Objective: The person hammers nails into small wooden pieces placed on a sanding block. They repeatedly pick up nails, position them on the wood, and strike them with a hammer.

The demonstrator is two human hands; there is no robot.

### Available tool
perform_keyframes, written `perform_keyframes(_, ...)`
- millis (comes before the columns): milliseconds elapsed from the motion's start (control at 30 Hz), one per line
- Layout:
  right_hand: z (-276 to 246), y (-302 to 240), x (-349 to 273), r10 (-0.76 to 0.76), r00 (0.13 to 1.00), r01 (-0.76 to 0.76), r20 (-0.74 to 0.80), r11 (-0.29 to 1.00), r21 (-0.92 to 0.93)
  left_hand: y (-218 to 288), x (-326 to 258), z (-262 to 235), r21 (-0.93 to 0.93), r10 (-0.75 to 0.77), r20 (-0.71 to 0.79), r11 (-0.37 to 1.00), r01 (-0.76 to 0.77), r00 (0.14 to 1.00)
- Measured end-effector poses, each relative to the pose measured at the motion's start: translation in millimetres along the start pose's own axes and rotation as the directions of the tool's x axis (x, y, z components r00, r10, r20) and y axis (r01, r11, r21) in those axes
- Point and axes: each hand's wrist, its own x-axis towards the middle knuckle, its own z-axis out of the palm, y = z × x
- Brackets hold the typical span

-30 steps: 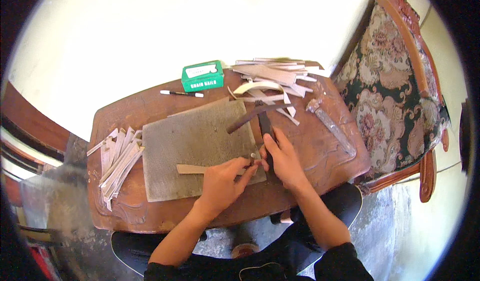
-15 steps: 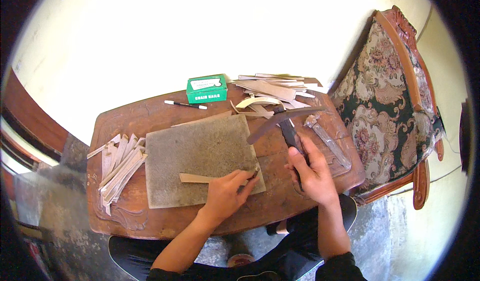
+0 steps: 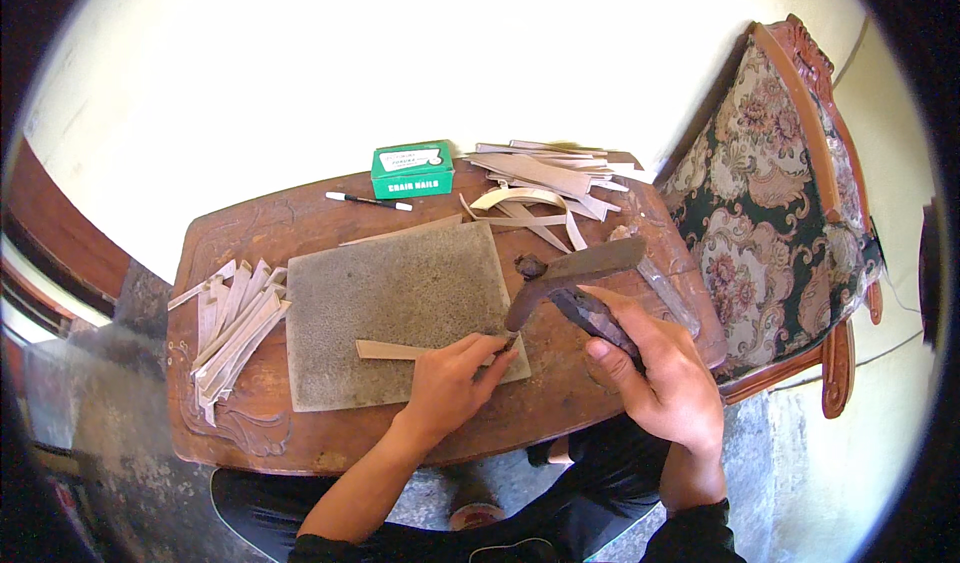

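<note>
My right hand (image 3: 668,375) is wrapped round the dark handle of a hammer (image 3: 585,266). Its long curved head is raised over the right edge of a grey flat slab (image 3: 385,288). Low on the slab rests my left hand (image 3: 450,381), its fingers pressed together over a narrow beige strip (image 3: 385,350). One end of the strip sticks out to the left of the hand; the rest is hidden beneath it. Something small and dark shows at the left fingertips, just below the hammer head, too small to name.
Loose beige strips (image 3: 240,328) lie heaped left of the slab, and another pile (image 3: 535,175) sits at the back right. A green box (image 3: 412,170) and a pen (image 3: 368,202) are behind. A worn bar-like tool (image 3: 665,293) lies at right, near a floral chair (image 3: 755,193).
The hammer has turned in my right hand, and its head has come nearer my left fingertips. My right hand has moved right and a little lower. My left hand stays on the strip.
</note>
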Motion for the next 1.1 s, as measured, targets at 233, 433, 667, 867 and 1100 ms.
perform_keyframes(233,-0.8,1.9,-2.6,0.002,1.000,-0.001,-0.028,0.999,0.049,-0.5,-1.7,-1.6,0.011,-0.027,0.021,1.000,0.026,0.999)
perform_keyframes(433,2.6,9.7,1.8,-0.046,0.999,0.046,-0.022,0.999,-0.006,-2.7,-0.9,0.5,-0.014,-0.016,0.010,1.000,0.017,1.000)
perform_keyframes(667,3.1,2.4,1.9,0.015,1.000,-0.015,0.017,1.000,0.012,-2.3,-2.6,-0.4,-0.006,-0.035,0.009,0.999,0.035,0.999)
perform_keyframes(867,0.5,2.0,-3.4,0.004,0.999,-0.003,-0.049,1.000,0.026,-1.4,-1.2,-0.8,0.007,-0.006,0.006,1.000,0.006,1.000)
perform_keyframes(1100,6.3,3.4,-5.6,0.015,0.994,-0.011,-0.110,0.999,0.042,-2.9,-1.5,0.0,-0.010,-0.012,-0.004,1.000,0.011,1.000)
